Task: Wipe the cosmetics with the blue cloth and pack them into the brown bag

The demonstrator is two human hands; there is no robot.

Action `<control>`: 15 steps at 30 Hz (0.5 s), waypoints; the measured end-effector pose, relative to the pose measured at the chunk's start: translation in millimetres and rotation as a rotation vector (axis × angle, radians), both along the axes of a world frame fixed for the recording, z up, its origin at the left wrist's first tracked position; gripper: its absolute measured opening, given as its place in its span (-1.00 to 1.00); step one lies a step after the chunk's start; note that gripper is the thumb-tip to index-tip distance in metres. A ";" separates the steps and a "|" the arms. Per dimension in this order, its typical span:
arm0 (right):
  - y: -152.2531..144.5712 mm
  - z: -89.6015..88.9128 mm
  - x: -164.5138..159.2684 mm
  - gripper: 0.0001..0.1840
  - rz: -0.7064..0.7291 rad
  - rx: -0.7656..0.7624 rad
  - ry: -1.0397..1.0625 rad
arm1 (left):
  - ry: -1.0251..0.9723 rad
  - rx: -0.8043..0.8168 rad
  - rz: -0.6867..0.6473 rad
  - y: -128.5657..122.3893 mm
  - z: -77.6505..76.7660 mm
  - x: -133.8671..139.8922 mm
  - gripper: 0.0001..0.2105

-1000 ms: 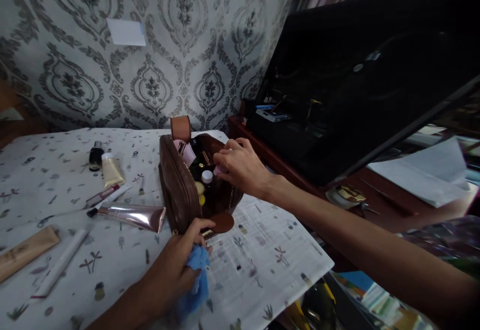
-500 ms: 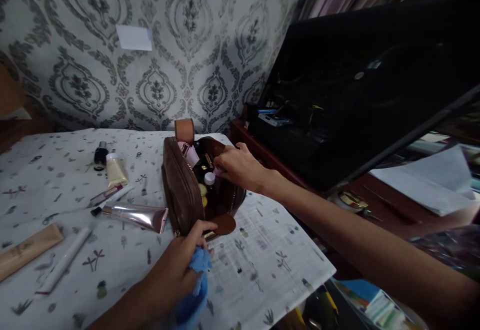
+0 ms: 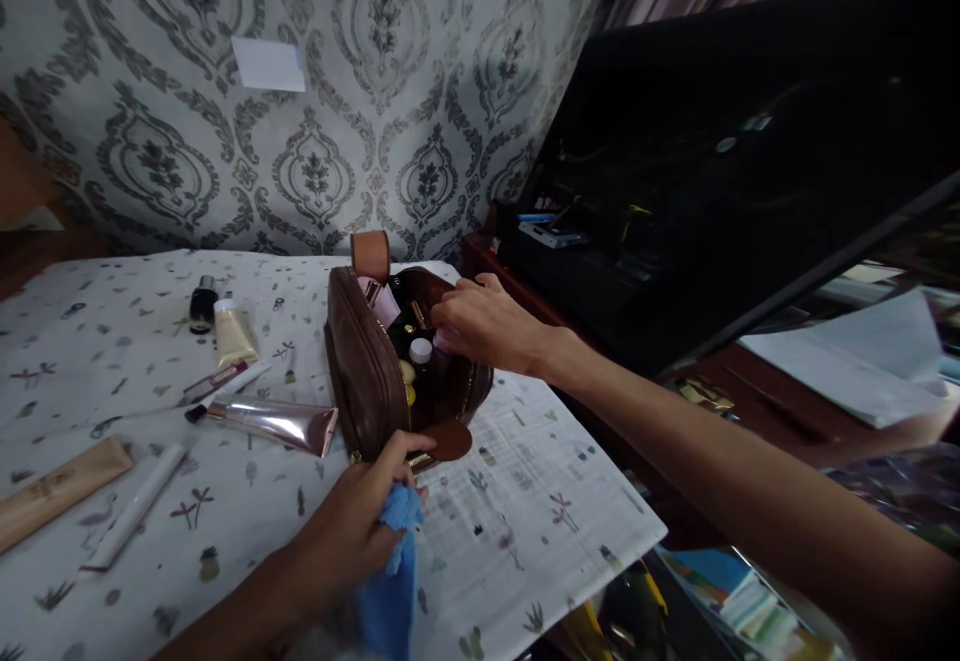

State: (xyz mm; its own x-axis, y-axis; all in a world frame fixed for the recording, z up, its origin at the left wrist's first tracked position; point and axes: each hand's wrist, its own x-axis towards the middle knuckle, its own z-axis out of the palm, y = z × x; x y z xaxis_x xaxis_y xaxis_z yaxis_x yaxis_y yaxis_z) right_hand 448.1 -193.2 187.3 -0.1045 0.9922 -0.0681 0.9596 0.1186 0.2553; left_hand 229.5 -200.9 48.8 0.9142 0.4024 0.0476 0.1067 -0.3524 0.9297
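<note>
A brown makeup bag (image 3: 367, 371) stands unzipped on the cloth-covered table. Inside it are a white-capped bottle (image 3: 421, 351), pink packaging (image 3: 380, 301) and other small cosmetics. My right hand (image 3: 491, 323) reaches over the bag's right side, its fingers bent down into the opening around something pinkish, mostly hidden. At the near end of the bag, my left hand (image 3: 375, 506) is closed around a blue cloth (image 3: 397, 551). Its thumb and forefinger touch the bag's edge by a round brown leather tab (image 3: 450, 439).
Left of the bag lie a shiny pink tube (image 3: 277, 423), a cream tube (image 3: 234, 333), a dark bottle (image 3: 202, 306), a tan tube (image 3: 64, 491) and a white stick (image 3: 135, 509). A large black screen (image 3: 720, 181) leans at the right.
Both hands stay at the bag in nearly the same places. The blue cloth hangs a little straighter below my left hand. The view has shifted slightly.
</note>
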 end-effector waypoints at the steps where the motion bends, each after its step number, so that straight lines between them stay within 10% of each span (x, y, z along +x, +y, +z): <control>1: -2.0 1.2 -0.3 -0.80 0.011 0.003 -0.002 | 0.002 0.000 0.007 -0.2 0.4 -0.4 -0.34; 15: -36.8 6.3 -3.3 -0.82 0.151 0.049 0.086 | 0.087 0.060 0.041 -2.2 2.5 -3.8 -0.25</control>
State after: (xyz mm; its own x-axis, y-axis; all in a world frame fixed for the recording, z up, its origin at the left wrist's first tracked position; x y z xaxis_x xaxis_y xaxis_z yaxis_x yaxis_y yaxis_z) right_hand 444.7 -230.0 193.5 -0.2563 0.9666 -0.0045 0.9503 0.2528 0.1817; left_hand 225.7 -203.1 51.3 0.8990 0.4380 -0.0063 0.2015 -0.4007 0.8938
